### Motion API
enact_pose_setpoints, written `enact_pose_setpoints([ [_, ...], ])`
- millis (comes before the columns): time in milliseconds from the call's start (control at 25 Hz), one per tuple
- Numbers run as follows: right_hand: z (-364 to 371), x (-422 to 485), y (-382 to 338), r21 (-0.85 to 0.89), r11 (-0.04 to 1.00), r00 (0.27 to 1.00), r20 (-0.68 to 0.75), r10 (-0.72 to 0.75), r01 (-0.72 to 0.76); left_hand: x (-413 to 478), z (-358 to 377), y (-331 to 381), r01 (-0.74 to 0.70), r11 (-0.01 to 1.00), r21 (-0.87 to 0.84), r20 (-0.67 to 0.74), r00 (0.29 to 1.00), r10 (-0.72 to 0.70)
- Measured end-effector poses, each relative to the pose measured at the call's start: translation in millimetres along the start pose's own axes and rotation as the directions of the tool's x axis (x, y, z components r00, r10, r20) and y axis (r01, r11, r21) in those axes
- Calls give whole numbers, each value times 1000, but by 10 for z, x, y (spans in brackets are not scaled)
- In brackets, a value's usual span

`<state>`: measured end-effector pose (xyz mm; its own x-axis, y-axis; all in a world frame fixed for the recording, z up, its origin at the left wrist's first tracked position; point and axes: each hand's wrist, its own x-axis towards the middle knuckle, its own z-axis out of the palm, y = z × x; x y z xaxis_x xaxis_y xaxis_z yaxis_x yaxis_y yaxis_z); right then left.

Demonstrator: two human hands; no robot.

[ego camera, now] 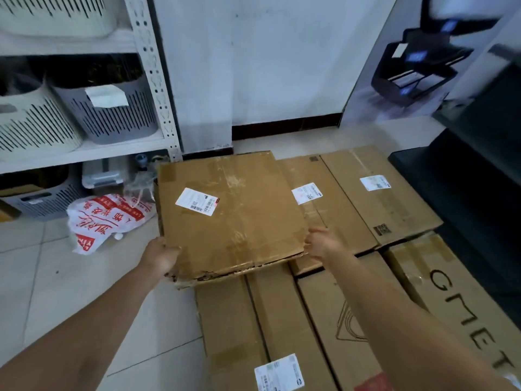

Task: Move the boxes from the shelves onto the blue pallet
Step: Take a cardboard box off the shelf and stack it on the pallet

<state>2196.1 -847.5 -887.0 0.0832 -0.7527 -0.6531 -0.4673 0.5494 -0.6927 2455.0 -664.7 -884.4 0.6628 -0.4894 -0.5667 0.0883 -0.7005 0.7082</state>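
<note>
- Two hands meet one flat cardboard box (231,215) at its near corners, one on each side. I judge this spread keeps so wide and thin a carton level while it is set in place.
- That box, with a white shipping label (197,204) on its lid, sits over a layer of brown cartons (282,320) and lies slightly askew to them. Its near-left corner juts out past them over the tiled floor (56,277).
- Whether its full weight already rests on the layer cannot be told.
- No blue pallet shows. It is probably hidden under the cartons, which would put the box at its destination and leave only squaring up.
- Left hand (162,258) is closed round the near-left corner, with its fingers tucked out of sight under the crumpled edge.
- Right hand (322,244) is blurred at the near-right corner, touching the box's edge. I cannot tell whether it clasps the box or only steadies it.
- Metal shelving (152,80) with slotted baskets (107,114) stands to the left, and a red-and-white plastic bag (104,218) lies on the floor just beside the box.
</note>
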Motion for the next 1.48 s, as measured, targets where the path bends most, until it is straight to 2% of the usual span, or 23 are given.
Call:
enact_pose_setpoints([
  [120, -555, -682, -439, -245, 956, 984, -33, -175, 162, -679, -211, 567, -150, 986, 67, -14, 988, 151],
  [200, -1014, -1412, -683, -402, 871, 952, 7, -307, 284, -1429, -303, 892, -280, 951, 128, -30, 958, 286],
  [360, -2099, -3156, -960, -582, 640, 838, 144, -526, 502, -3271, -513, 1400, -461, 876, 139, -20, 883, 468],
  [480, -2923, -4310, -1038, -658, 533, 795, 174, -581, 533, -4472, -643, 1868, -564, 808, 170, 11, 821, 570],
  [640, -4078, -5671, -879, -775, 449, 801, 121, -587, 446, -6000, -562, 2442, -677, 717, 167, 84, 734, 673],
  [720, -4611, -6162, -662, -798, 468, 822, 58, -567, 379, -6570, -293, 2622, -746, 649, 150, 150, 666, 731],
  [840, -5401, -6759, -209, -762, 570, 842, -60, -537, 309, -7401, 299, 2752, -836, 533, 130, 268, 547, 793],
  [960, -6234, -7281, 332, -733, 649, 824, -230, -518, 204, -8295, 962, 2783, -921, 381, 83, 391, 381, 838],
  [1080, -7011, -7636, 754, -710, 693, 820, -321, -475, 124, -8973, 1534, 2798, -961, 261, 96, 480, 274, 833],
  [1280, -8394, -7818, 1416, -677, 728, 803, -372, -466, 109, -9937, 2729, 3002, -980, 185, 67, 485, 194, 853],
  [1480, -9803, -7791, 1802, -635, 764, 775, -423, -469, 116, -10681, 4081, 3265, -954, 300, -7, 507, 255, 823],
])
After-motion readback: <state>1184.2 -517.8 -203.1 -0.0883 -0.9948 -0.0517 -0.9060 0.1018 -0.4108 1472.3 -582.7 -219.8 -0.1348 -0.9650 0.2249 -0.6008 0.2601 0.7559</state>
